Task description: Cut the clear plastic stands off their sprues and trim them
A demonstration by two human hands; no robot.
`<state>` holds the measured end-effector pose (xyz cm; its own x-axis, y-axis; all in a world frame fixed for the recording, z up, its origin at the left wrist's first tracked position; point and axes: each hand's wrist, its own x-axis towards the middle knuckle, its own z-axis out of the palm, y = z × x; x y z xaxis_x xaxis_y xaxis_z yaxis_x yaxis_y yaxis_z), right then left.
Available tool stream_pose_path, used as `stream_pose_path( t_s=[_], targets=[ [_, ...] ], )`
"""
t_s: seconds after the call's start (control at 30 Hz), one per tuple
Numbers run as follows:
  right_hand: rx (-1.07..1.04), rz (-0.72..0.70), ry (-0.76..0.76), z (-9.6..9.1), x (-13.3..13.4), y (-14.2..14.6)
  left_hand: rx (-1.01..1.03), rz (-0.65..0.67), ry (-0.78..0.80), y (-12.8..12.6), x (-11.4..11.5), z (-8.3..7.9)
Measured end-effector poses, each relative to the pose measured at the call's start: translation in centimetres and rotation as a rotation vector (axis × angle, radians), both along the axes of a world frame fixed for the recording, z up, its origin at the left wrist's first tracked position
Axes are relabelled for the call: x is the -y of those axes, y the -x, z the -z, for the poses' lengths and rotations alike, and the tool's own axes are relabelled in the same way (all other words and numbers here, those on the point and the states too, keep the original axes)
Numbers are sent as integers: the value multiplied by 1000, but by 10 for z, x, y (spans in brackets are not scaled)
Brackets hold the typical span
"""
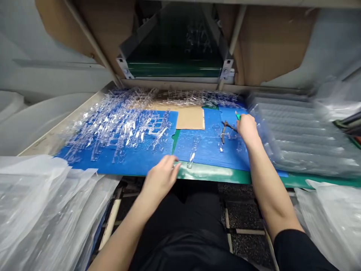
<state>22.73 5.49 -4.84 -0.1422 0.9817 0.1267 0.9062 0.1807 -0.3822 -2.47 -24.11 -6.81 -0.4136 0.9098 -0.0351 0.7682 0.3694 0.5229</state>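
Note:
My left hand (161, 176) hovers at the front edge of the table, thumb apart from the loosely bent fingers, with nothing seen in it. Just to its right, a clear plastic part (193, 153) lies on the blue mat. Farther right, my right hand (247, 127) is closed round a small green tool (238, 116); only a short green piece with a thin tip shows past the fingers. Beside that hand, dark-handled cutting pliers (223, 132) lie among a few small clear pieces (220, 147).
Many clear plastic parts on frames (124, 124) are heaped at left and along the back. A cardboard piece (190, 117) lies mid-table. Stacked clear trays (307, 131) stand at right. White plastic sheets (36, 210) hang at left, and a green conveyor (175, 67) ends behind the table.

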Motion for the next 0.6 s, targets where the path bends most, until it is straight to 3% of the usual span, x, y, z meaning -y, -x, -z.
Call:
stream_pose_path(
  t_s=[0.07,0.17,0.23,0.4,0.6],
  targets=[
    [75,62,22,0,-26,-4,-170,205,89,-32,-43,1],
    [151,99,54,7,-44,-8,-259,185,206,-58,-98,4],
    [183,105,55,12,-46,-9,-242,164,225,-57,-117,8],
    [231,127,16,18,-31,-16,-197,162,240,-32,-119,18],
    [259,184,116,14,-2,-26,-50,262,161,-5,-111,22]
  ],
)
